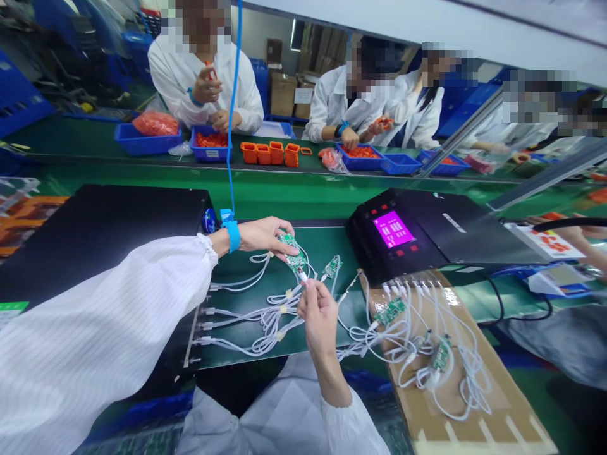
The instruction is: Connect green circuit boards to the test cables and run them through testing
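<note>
Circuit board [296, 258]: a green, roughly oblong board, its visible face dotted with small, pale and metallic components. It is held raised and tilted, its long axis running obliquely toward the wearer, to the left of the black console [396, 229] with the magenta screen; its far portion is partly covered. White plug [304, 277]: a small, smooth cable connector, pinched and pointing away from the wearer, likewise left of the console. Its tip meets the board's near end; the depth of insertion cannot be discerned at this scale.
</note>
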`<state>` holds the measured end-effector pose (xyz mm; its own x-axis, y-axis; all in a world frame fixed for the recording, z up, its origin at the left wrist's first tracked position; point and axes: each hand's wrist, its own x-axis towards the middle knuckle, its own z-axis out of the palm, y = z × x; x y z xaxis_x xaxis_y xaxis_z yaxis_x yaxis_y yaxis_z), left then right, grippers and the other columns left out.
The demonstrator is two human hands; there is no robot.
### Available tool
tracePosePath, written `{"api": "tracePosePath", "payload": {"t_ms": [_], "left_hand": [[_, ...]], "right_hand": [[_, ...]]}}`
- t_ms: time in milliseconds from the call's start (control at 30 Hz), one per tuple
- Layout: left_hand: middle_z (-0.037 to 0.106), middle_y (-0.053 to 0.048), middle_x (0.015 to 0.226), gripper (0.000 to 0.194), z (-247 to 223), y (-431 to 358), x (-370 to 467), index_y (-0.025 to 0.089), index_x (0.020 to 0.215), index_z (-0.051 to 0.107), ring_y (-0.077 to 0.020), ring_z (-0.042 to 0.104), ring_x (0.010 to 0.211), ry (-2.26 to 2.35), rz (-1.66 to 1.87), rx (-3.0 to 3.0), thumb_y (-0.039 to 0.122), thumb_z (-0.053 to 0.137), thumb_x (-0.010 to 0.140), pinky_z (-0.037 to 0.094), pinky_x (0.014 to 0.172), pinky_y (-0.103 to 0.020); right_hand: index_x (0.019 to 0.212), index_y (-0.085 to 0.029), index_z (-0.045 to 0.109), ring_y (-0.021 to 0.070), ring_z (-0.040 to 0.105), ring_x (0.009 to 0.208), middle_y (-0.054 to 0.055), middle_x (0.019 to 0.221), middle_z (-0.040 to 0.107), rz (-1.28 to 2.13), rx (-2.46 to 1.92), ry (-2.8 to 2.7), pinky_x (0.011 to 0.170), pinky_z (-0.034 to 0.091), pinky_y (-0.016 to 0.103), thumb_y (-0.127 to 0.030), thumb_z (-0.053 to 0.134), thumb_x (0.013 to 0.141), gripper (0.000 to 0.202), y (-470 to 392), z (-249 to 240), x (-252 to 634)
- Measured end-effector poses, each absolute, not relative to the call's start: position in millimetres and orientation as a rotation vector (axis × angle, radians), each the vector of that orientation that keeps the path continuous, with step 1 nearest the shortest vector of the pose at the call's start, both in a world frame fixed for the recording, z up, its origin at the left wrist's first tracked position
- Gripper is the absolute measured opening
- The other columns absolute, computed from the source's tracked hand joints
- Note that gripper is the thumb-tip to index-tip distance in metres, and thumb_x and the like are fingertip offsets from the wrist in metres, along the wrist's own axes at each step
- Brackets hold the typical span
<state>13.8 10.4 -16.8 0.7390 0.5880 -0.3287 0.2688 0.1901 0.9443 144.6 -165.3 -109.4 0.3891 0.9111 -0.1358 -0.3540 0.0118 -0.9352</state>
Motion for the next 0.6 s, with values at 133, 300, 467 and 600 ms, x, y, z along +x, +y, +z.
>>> {"api": "tracePosePath", "payload": {"t_ms": [133, 300, 467, 600], "left_hand": [[0.065, 0.006, 0.071, 0.057, -17.1, 8.0, 16.0, 0.014, 0.094, 0.056, -0.0145, 0.073, 0.067, 0.745, 0.299, 1.411, 0.029, 0.099, 0.060, 0.062, 0.073, -0.031], [0.061, 0.008, 0.066, 0.058, -20.1, 6.0, 18.0, 0.015, 0.094, 0.056, -0.0158, 0.073, 0.062, 0.732, 0.321, 1.491, 0.031, 0.099, 0.060, 0.062, 0.067, -0.031], [0.060, 0.008, 0.067, 0.056, -19.3, 4.4, 19.1, 0.015, 0.096, 0.056, -0.0179, 0.073, 0.060, 0.802, 0.298, 1.527, 0.027, 0.099, 0.062, 0.060, 0.065, -0.031], [0.061, 0.007, 0.068, 0.053, -19.9, 2.8, 19.5, 0.016, 0.096, 0.056, -0.0192, 0.074, 0.061, 0.823, 0.291, 1.538, 0.026, 0.097, 0.064, 0.058, 0.064, -0.029]], "right_hand": [[0.087, -0.019, 0.063, 0.0053, 0.023, 0.048, -0.012, 0.056, 0.029, 1.103, -1.173, -0.611, 0.043, 0.022, 0.020, -0.069, 0.078, 0.080, 0.052, -164.8, -109.3, 145.1], [0.086, -0.020, 0.061, 0.0056, 0.023, 0.047, -0.012, 0.055, 0.029, 1.100, -1.182, -0.604, 0.042, 0.022, 0.020, -0.068, 0.078, 0.080, 0.051, -163.9, -109.8, 142.8], [0.086, -0.020, 0.061, 0.0055, 0.024, 0.047, -0.012, 0.054, 0.029, 1.091, -1.185, -0.589, 0.043, 0.022, 0.020, -0.069, 0.078, 0.079, 0.053, -163.5, -109.5, 139.5], [0.085, -0.020, 0.061, 0.0054, 0.024, 0.047, -0.013, 0.054, 0.029, 1.097, -1.179, -0.573, 0.043, 0.022, 0.019, -0.069, 0.079, 0.078, 0.054, -163.1, -110.4, 138.0]]}}
